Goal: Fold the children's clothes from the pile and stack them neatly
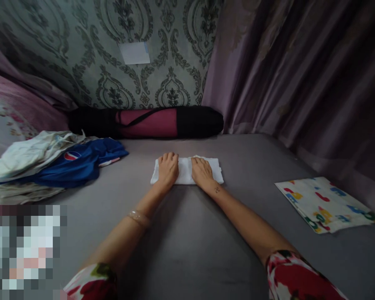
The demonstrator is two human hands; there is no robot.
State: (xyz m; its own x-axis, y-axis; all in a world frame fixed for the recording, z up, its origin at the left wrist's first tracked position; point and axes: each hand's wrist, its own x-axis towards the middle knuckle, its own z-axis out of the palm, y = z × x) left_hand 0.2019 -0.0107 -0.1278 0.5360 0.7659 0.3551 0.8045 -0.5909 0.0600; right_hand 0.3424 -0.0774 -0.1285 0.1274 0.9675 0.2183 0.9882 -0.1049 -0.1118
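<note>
A folded white cloth [185,171] lies as a flat rectangle on the grey bed surface. My left hand [168,168] is on its left part, palm down, with fingers together and curled at the far edge. On the right part rests my right hand [202,171], its fingers also curled against the fabric near the far edge. A strip of cloth shows between the two hands. My fingertips are partly hidden beneath the hands.
Piled clothes, including a blue garment [78,164], lie at the left. A folded cloth with colourful shapes [325,204] is at the right. Behind stretches a long black and pink bag [153,123] against the patterned wall; curtains [250,71] hang at the right.
</note>
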